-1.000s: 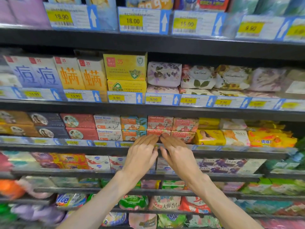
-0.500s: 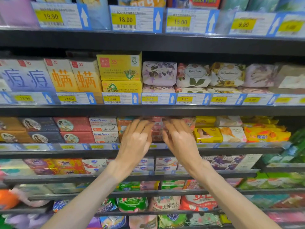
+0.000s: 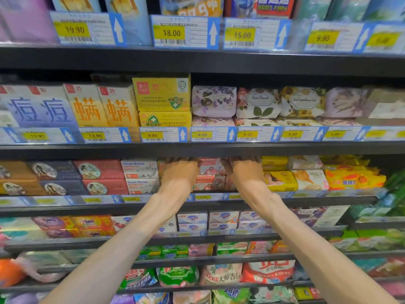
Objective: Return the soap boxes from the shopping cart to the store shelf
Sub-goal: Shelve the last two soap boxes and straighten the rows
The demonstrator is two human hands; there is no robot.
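Note:
Two stacked pink-and-red goat soap boxes [image 3: 209,175] stand on the third shelf [image 3: 219,204], between white goat soap boxes [image 3: 140,175] and yellow soap boxes [image 3: 279,179]. My left hand [image 3: 180,175] reaches into the shelf against the left side of the pink stack and covers the boxes there. On the stack's right side, my right hand [image 3: 246,174] reaches in the same way. The shelf above hides the fingertips of both hands, so their grip is unclear. No shopping cart is in view.
Above is a shelf [image 3: 197,148] with yellow medicated soap boxes [image 3: 162,94] and floral wrapped soaps [image 3: 258,103]. Price tag strips run along every shelf edge. Lower shelves hold white soap boxes [image 3: 221,220] and bagged goods [image 3: 267,272].
Both hands have moved up and deeper into the third shelf, from its front edge to either side of the pink goat soap stack. The view has come closer to the shelves.

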